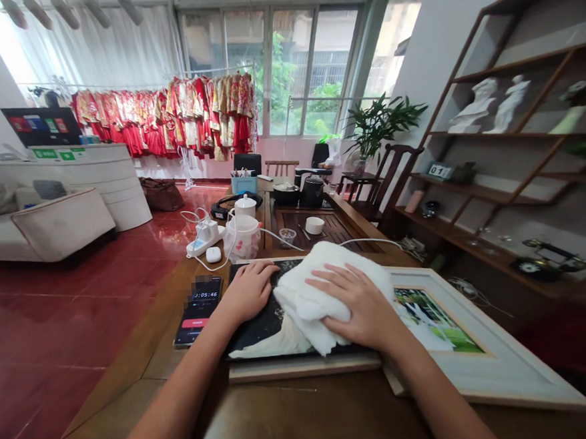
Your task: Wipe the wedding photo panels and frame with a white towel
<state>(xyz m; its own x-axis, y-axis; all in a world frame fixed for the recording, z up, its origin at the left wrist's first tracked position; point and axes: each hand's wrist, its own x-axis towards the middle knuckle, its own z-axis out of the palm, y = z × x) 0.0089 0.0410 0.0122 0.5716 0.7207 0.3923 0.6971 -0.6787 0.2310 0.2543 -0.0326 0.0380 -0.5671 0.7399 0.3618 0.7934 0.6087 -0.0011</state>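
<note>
My right hand presses flat on a folded white towel that lies on a dark framed picture on the wooden table. Its fingers are stretched out over the cloth. My left hand rests on the dark picture's upper left part, fingers curled down onto its surface, holding nothing I can see. A second picture in a white frame lies to the right, partly under the dark one.
A phone showing a timer lies left of the picture. Behind stand a white kettle, a power strip, a small bowl and tea ware. A wooden shelf stands at right, a sofa at left.
</note>
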